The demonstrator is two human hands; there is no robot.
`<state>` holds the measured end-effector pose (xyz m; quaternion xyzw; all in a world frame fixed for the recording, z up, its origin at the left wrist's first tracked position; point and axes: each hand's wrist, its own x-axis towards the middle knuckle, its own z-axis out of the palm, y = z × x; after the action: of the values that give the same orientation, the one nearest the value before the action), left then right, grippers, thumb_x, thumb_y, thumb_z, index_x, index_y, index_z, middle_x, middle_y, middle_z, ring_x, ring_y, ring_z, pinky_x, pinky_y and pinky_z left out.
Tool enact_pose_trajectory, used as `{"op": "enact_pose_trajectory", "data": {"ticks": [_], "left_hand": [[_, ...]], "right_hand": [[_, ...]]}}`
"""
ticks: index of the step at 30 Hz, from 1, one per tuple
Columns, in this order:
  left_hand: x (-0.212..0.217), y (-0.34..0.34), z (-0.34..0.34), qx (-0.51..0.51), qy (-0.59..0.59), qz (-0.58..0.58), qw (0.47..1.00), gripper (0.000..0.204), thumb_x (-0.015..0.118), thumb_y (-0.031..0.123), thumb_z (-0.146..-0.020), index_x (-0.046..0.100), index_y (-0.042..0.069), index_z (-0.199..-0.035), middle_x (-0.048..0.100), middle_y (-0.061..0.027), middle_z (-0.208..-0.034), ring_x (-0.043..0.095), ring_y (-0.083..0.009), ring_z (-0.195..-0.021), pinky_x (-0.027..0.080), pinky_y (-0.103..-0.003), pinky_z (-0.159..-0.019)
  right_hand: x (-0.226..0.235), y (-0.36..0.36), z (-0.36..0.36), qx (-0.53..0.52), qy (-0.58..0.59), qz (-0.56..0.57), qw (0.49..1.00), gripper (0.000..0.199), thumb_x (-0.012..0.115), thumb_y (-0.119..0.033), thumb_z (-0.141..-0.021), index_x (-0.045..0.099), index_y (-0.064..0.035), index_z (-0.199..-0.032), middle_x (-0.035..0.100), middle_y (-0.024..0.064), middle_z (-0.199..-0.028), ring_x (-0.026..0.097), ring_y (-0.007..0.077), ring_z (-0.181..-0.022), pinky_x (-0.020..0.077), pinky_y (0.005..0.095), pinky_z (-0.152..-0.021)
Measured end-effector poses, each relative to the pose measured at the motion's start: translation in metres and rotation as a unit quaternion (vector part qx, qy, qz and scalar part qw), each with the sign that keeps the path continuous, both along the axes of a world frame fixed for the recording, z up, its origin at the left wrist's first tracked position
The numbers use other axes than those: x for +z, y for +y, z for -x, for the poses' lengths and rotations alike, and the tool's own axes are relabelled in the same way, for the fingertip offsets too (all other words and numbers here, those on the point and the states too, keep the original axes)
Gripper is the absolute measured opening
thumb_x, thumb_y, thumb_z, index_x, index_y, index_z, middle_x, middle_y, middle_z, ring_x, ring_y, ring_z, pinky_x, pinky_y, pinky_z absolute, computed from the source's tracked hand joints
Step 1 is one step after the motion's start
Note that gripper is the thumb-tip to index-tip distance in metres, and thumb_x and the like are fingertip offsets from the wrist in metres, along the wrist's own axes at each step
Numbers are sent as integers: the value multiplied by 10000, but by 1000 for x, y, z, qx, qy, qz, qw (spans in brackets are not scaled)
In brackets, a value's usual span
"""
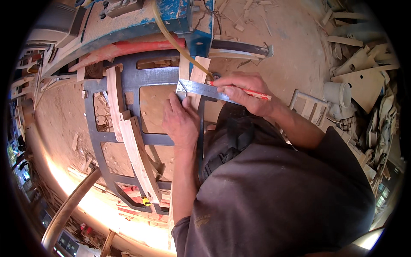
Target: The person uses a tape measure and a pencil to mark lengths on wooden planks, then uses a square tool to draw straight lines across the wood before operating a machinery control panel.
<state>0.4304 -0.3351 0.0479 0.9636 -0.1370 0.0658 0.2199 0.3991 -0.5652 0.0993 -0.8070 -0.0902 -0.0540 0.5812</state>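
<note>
My left hand (181,120) grips the metal stock of a try square (201,88), its fingers closed against the edge of a pale wooden strip (200,67). The square's steel blade, marked with a scale, lies across the strip and reaches toward my right hand (248,92). That hand is closed around a red pencil (257,94), whose front end points at the strip beside the blade. Part of the blade is hidden under my right fingers. The strip rests on a dark metal frame (156,76).
Longer wooden pieces (139,156) lie on the frame, with a small yellow object (146,200) at their end. A blue machine (141,23) with a yellowish hose (171,40) stands ahead. Wood offcuts and a white bucket (337,94) are on the right.
</note>
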Motion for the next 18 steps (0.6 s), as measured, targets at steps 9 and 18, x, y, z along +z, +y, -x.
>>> {"op": "enact_pose_trajectory", "data": {"ticks": [9,18], "left_hand": [[1,-1,0,5,12,5,1000,422,680,239,-1011,584,-8,-1340,642,-200,-1018,674,-421,-909,544,-508,-726],[-1,-1,0,7,-5,17,1000,394,688,220,-1008,608,-14,-1315,641,-205,-1001,671,-423,-878,543,-504,-712]], "right_hand": [[3,-2,-23,22,55,63,996,196,692,-132,-1000,754,-32,-1157,772,132,-958,736,206,-821,561,328,-738],[2,-1,-36,59,-20,116,991,175,730,-88,-929,773,-43,-1092,739,149,-858,712,305,-758,544,389,-682]]}}
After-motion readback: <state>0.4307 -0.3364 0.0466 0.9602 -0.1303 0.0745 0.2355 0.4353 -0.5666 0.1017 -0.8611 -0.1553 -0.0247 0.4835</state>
